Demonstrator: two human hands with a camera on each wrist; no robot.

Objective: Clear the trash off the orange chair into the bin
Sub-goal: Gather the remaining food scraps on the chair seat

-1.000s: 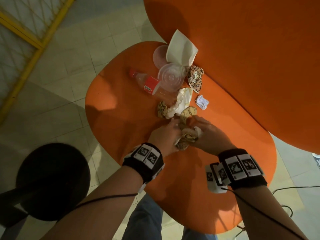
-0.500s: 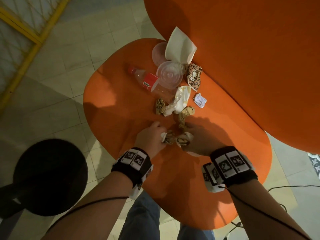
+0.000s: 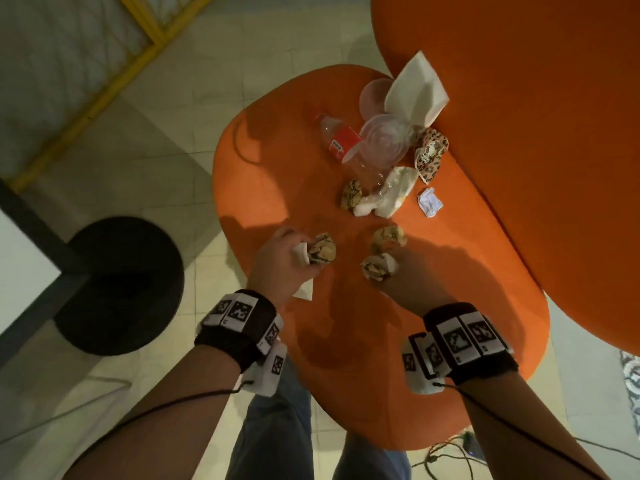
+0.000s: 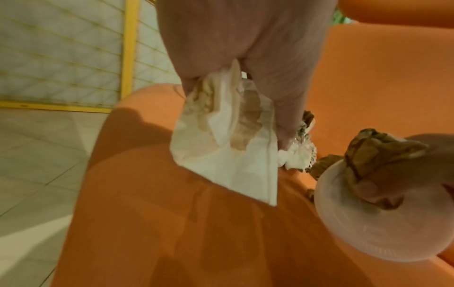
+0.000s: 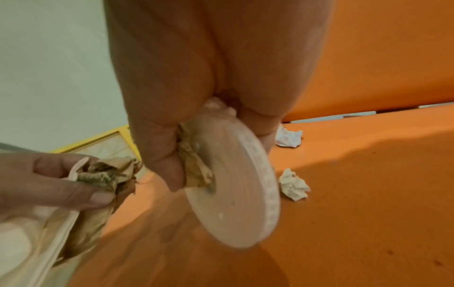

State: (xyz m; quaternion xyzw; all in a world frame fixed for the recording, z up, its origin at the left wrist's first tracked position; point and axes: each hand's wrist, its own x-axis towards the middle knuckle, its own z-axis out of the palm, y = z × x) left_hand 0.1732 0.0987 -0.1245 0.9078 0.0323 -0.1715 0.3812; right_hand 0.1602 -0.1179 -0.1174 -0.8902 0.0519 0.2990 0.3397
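Observation:
Trash lies on the orange chair [image 3: 277, 188] seat. My left hand [image 3: 304, 258] grips a crumpled brown paper [image 3: 322, 252] and a stained white napkin [image 4: 226, 139] just above the seat's left front. My right hand [image 3: 388, 271] grips another brown paper wad [image 3: 375, 266] together with a round white plastic lid [image 5: 240, 184]. One more brown wad [image 3: 389, 237] lies on the seat just beyond the right hand. Farther back sit a plastic bottle [image 3: 341, 142], clear lids [image 3: 382, 142], a big white napkin [image 3: 417, 91], a leopard-print wrapper [image 3: 431, 155] and a small white paper ball [image 3: 429, 202].
A black round object [image 3: 121, 285] stands on the tiled floor left of the chair, under a dark-edged white table [image 3: 20, 258]. A yellow-framed mesh panel [image 3: 104, 46] runs along the far left. Cables [image 3: 450, 455] lie on the floor by my legs.
My hands were together over one clump of brown paper. They have drawn apart and back toward me, each holding its own share of the paper.

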